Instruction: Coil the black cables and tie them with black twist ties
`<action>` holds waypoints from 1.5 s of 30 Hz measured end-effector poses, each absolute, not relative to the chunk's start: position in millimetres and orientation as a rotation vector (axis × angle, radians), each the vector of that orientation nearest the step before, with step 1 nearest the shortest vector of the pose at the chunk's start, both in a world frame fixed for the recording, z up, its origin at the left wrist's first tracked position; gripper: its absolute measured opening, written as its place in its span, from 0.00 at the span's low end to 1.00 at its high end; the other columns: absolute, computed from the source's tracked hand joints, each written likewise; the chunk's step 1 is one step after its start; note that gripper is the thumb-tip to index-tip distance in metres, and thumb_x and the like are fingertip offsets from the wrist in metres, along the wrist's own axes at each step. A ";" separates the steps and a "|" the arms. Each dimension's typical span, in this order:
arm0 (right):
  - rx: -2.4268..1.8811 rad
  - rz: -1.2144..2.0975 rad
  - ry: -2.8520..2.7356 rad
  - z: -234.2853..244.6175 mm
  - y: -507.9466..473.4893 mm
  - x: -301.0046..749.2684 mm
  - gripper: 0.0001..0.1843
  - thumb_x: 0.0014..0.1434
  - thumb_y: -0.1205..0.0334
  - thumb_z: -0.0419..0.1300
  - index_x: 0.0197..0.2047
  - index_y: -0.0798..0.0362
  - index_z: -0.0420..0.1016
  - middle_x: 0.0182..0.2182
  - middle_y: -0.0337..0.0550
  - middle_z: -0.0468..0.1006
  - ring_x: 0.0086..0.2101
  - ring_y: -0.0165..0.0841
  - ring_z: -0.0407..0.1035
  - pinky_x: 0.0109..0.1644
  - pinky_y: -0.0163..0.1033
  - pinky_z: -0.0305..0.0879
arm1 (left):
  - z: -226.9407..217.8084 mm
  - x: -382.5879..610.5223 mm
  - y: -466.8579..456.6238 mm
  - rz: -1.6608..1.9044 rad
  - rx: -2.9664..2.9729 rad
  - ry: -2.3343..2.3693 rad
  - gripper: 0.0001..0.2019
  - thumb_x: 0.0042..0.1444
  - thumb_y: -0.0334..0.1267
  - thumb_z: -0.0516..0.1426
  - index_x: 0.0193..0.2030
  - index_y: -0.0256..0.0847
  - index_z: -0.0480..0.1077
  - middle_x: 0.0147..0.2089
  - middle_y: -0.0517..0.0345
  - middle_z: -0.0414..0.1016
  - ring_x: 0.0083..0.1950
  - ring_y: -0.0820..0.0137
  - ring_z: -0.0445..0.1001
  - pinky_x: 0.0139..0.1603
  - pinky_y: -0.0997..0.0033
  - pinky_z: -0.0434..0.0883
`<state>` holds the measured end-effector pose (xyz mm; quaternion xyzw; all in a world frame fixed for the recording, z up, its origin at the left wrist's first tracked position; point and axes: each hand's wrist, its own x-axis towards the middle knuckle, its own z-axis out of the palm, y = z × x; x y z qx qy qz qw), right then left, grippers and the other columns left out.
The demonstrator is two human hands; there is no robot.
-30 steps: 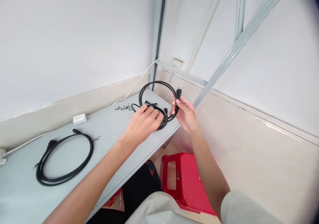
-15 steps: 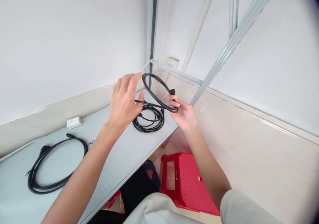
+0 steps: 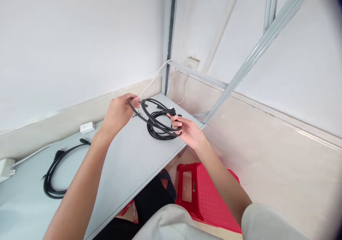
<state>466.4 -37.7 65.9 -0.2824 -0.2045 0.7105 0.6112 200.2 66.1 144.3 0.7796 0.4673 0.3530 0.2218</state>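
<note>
A coiled black cable (image 3: 149, 112) is held in the air between both hands above the grey table (image 3: 125, 154). My left hand (image 3: 119, 111) pinches the far left side of the coil. My right hand (image 3: 185, 129) grips the coil's right side near its plug end. Under the raised coil a second black coiled cable (image 3: 160, 129) lies flat on the table. A third black cable coil (image 3: 60, 167) lies at the table's left.
A white adapter (image 3: 87, 127) and a white box (image 3: 5, 167) sit along the table's back edge, with a white cord running to a wall socket (image 3: 192, 62). Metal frame bars (image 3: 256, 44) cross at the right. A red plastic stool (image 3: 203, 197) stands below.
The left hand has closed on the raised coil's left side. Both hands have lowered the coil and carried it leftward, holding it flatter over the cable on the table.
</note>
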 end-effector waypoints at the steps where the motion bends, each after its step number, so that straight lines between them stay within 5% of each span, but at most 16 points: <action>1: -0.651 1.605 -0.496 68.3 -36.9 467.5 0.09 0.68 0.72 0.65 0.50 0.54 0.81 0.38 0.38 0.74 0.28 0.23 0.63 0.29 0.26 0.71 | 145.3 206.7 68.0 1.048 2.141 1.175 0.20 0.73 0.56 0.57 0.52 0.43 0.82 0.48 0.51 0.89 0.46 0.57 0.86 0.53 0.59 0.80; 6: -0.788 1.273 -0.727 62.1 -15.2 487.4 0.14 0.64 0.59 0.73 0.50 0.53 0.80 0.40 0.40 0.77 0.31 0.26 0.67 0.31 0.31 0.72 | 116.5 236.7 96.6 1.051 1.915 0.727 0.32 0.72 0.60 0.59 0.71 0.38 0.74 0.65 0.42 0.85 0.65 0.53 0.83 0.72 0.51 0.77; 11: -1.310 0.854 -1.087 16.6 13.4 512.9 0.23 0.67 0.37 0.64 0.42 0.51 0.73 0.39 0.44 0.80 0.32 0.31 0.73 0.30 0.36 0.70 | 45.6 235.1 119.6 0.736 1.957 0.851 0.33 0.68 0.63 0.57 0.66 0.38 0.80 0.64 0.44 0.85 0.72 0.48 0.78 0.83 0.47 0.65; 15: -1.477 0.701 -1.248 -16.0 18.4 520.9 0.17 0.62 0.45 0.68 0.38 0.50 0.77 0.35 0.42 0.78 0.38 0.39 0.74 0.47 0.48 0.78 | 8.2 227.0 113.0 0.706 1.916 1.029 0.35 0.70 0.62 0.53 0.68 0.35 0.77 0.72 0.37 0.79 0.73 0.47 0.77 0.82 0.46 0.65; 20: -1.611 0.453 -1.387 -30.1 25.9 511.7 0.20 0.66 0.54 0.62 0.55 0.54 0.82 0.54 0.58 0.79 0.64 0.53 0.67 0.73 0.64 0.65 | -1.4 241.3 92.7 0.698 1.886 1.063 0.36 0.75 0.62 0.47 0.72 0.36 0.73 0.78 0.37 0.72 0.80 0.46 0.69 0.83 0.45 0.62; 24: -1.687 0.329 -1.464 -31.2 37.3 499.7 0.24 0.69 0.55 0.58 0.61 0.59 0.81 0.61 0.69 0.73 0.67 0.59 0.63 0.78 0.70 0.54 | -1.4 247.8 80.6 0.696 1.906 1.016 0.37 0.75 0.60 0.50 0.80 0.35 0.65 0.85 0.40 0.60 0.88 0.52 0.56 0.89 0.54 0.52; 28: -1.815 0.082 -1.606 -22.4 37.7 480.3 0.30 0.73 0.52 0.55 0.69 0.62 0.76 0.70 0.75 0.63 0.70 0.67 0.57 0.73 0.76 0.56 | 16.5 215.7 61.9 0.700 1.931 0.928 0.34 0.77 0.58 0.49 0.79 0.41 0.68 0.83 0.46 0.66 0.83 0.54 0.66 0.84 0.54 0.63; 31: -1.729 -0.100 -1.717 -3.9 32.4 446.1 0.30 0.77 0.50 0.53 0.72 0.59 0.72 0.73 0.72 0.61 0.71 0.65 0.57 0.73 0.75 0.57 | 43.3 167.1 39.0 0.685 1.988 0.976 0.30 0.77 0.60 0.52 0.75 0.47 0.73 0.76 0.49 0.76 0.72 0.52 0.78 0.66 0.54 0.79; 34: -1.463 -0.045 -1.809 19.7 33.6 389.6 0.24 0.79 0.49 0.52 0.67 0.53 0.76 0.68 0.66 0.68 0.68 0.57 0.64 0.76 0.66 0.59 | 64.9 105.2 17.8 0.783 2.041 1.122 0.24 0.76 0.58 0.54 0.64 0.48 0.80 0.68 0.50 0.82 0.65 0.53 0.81 0.50 0.61 0.80; 38: -1.190 0.330 -1.953 38.9 52.9 297.2 0.21 0.80 0.47 0.52 0.64 0.50 0.73 0.63 0.58 0.74 0.55 0.45 0.77 0.63 0.52 0.72 | 59.8 9.9 4.5 0.985 1.934 1.611 0.21 0.74 0.55 0.55 0.61 0.46 0.78 0.59 0.47 0.85 0.56 0.55 0.83 0.56 0.58 0.78; 42: -1.083 0.634 -2.243 27.8 76.3 220.3 0.20 0.79 0.42 0.57 0.59 0.49 0.73 0.50 0.46 0.84 0.44 0.39 0.79 0.51 0.45 0.71 | 24.8 -73.9 -2.2 0.839 1.822 2.175 0.29 0.65 0.59 0.61 0.64 0.40 0.71 0.58 0.38 0.81 0.61 0.45 0.79 0.60 0.48 0.76; 45: -0.990 0.699 -2.423 5.8 84.3 191.1 0.20 0.75 0.42 0.64 0.56 0.50 0.73 0.49 0.45 0.84 0.45 0.40 0.78 0.51 0.45 0.70 | 4.5 -102.7 -8.7 0.605 1.683 2.230 0.27 0.64 0.61 0.61 0.59 0.42 0.72 0.54 0.42 0.82 0.56 0.45 0.80 0.55 0.49 0.77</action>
